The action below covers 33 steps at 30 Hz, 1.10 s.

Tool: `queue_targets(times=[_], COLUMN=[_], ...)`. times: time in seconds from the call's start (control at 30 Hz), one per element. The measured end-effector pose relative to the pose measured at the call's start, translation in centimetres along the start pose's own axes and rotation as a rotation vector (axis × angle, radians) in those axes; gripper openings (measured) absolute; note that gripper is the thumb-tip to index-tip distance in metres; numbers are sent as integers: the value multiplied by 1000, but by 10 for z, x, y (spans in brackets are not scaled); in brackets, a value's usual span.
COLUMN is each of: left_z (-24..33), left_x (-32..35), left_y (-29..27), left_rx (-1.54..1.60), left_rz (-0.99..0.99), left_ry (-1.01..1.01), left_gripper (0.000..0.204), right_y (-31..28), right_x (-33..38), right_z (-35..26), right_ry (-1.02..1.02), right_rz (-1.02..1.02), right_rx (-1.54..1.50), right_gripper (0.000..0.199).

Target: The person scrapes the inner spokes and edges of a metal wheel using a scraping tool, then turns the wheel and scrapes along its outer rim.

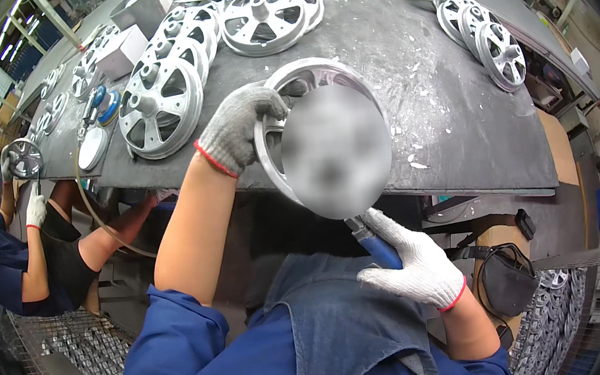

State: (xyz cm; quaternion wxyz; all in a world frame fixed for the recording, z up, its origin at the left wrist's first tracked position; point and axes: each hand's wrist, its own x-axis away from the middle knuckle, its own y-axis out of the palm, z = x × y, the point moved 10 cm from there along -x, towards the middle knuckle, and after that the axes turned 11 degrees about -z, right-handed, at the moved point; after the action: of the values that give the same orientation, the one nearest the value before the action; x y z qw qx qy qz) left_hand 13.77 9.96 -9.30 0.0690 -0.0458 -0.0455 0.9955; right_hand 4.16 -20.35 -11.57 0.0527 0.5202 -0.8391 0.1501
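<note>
Head view: I see the left hand (237, 129) clamped on a metal wheel (311, 66) at its ten o'clock, over the near edge of the bench (457, 127). The right hand (422, 266) is wrapped round a blue-handled tool (377, 248) at the wheel's six o'clock; a blur hides the tip. Overlapping wheels (149, 105) lie toward ten o'clock, and toward nine a co-worker (6, 268) holds another wheel (26, 159).

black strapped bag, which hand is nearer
Right: the white-gloved right hand, holding a blue-handled tool, is just left of the bag. The grey-gloved left hand, gripping a silver metal wheel, is farther up-left.
</note>
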Motion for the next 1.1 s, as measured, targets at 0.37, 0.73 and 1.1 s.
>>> queue_targets(times=[0.37, 0.73, 1.1], left_z=[28, -13, 67], left_x=[17, 17, 41], left_y=[64, -25, 66], left_rx=[320, 377, 101], left_rz=[392, 177, 327], left_ry=[348, -77, 240], left_gripper=[71, 36, 65], right_y=[-29, -17, -38], right_x=[-2, -9, 1], right_z=[1, 19, 25], right_ry=[204, 12, 148], right_rz=[62, 22, 201], right_rx=[142, 191, 218], right_gripper=[82, 96, 73])
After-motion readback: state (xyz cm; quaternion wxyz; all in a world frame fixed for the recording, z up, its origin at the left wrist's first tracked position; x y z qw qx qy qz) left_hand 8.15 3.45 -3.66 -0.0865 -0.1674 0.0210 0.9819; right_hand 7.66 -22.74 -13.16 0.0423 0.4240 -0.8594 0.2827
